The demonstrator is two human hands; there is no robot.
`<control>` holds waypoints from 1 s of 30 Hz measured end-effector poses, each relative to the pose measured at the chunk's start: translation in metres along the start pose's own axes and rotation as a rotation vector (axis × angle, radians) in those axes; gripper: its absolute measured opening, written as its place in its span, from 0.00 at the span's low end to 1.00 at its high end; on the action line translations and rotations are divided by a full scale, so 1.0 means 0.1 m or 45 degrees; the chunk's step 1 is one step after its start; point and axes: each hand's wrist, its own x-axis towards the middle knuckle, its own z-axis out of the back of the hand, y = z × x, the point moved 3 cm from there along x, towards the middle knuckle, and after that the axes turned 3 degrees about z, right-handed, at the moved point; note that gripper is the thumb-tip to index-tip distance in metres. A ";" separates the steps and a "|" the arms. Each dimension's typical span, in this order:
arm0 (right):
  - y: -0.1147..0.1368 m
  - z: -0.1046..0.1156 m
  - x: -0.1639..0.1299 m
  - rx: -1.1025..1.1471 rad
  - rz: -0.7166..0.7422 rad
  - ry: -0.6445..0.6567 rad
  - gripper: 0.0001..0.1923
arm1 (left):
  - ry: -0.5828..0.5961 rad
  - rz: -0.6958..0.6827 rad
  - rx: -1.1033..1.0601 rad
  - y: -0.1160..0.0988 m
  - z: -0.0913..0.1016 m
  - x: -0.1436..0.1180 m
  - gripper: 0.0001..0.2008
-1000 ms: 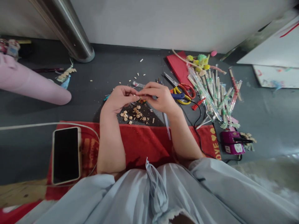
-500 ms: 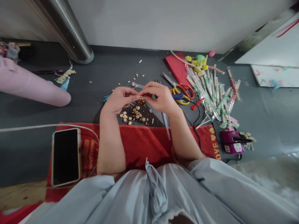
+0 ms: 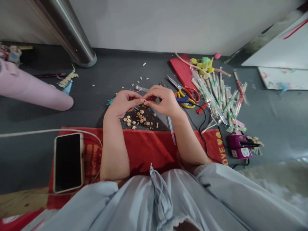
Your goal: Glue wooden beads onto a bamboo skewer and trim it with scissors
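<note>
Now both hands meet over the floor. The left hand (image 3: 124, 103) and right hand (image 3: 161, 102) pinch one tiny wood bit (image 3: 144, 100) between fingertips, above the pile (image 3: 138, 118). Joining it needs a steady, gentle press.

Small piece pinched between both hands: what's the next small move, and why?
Probably keep both pinches closed and finish seating the small piece before reaching down. The left hand and right hand meet fingertip to fingertip on it, above the loose wooden bits, so letting go could drop it among them.
</note>
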 end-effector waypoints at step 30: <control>-0.01 0.02 -0.01 -0.117 -0.045 -0.051 0.06 | -0.209 -0.059 0.048 0.01 0.05 0.02 0.11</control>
